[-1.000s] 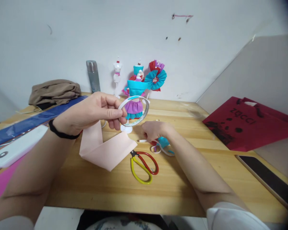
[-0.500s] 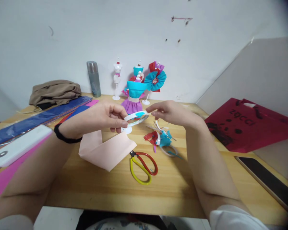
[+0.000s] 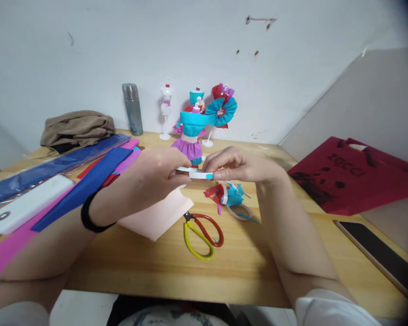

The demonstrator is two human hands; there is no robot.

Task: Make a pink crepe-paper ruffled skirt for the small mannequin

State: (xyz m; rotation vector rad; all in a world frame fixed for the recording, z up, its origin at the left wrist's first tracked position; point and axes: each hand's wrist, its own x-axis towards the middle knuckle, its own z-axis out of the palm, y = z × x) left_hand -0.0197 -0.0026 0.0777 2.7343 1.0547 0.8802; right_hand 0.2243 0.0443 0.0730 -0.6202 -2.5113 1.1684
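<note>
Many things sit on the left side of our wooden table point(image 3: 139, 271). At the near left we see a pink strip point(image 3: 3, 262) and a white gadget point(image 3: 34, 201) with a round dark spot. Past it lies a long blue packet point(image 3: 61, 163), and a brown cloth point(image 3: 78, 129) sits in a heap at the far left. A dark blue strip point(image 3: 98, 179) lies over the pink one. A gray bottle point(image 3: 132, 111) stands by the far wall point(image 3: 88, 59).

Our left hand point(image 3: 153, 174), with a black band point(image 3: 87, 218) on its wrist, pinches the left side of a white tape ring point(image 3: 199, 174). We hold the ring up in the middle. Pale pink paper point(image 3: 159, 215) lies nearer to us. Farther back stand a white dress stand point(image 3: 166, 106) and one in a blue top and purple skirt point(image 3: 188, 148). Scissors point(image 3: 188, 216) with yellow and red handles lie near. Far behind is a big blue flower point(image 3: 221, 112), and red and blue scraps point(image 3: 226, 194) lie nearer.

Our right hand point(image 3: 241, 165) has a narrow pinch on the ring's right end, by a blue spot. At the right we see a red bag point(image 3: 357, 181), and a black phone point(image 3: 377, 256) lies nearer.
</note>
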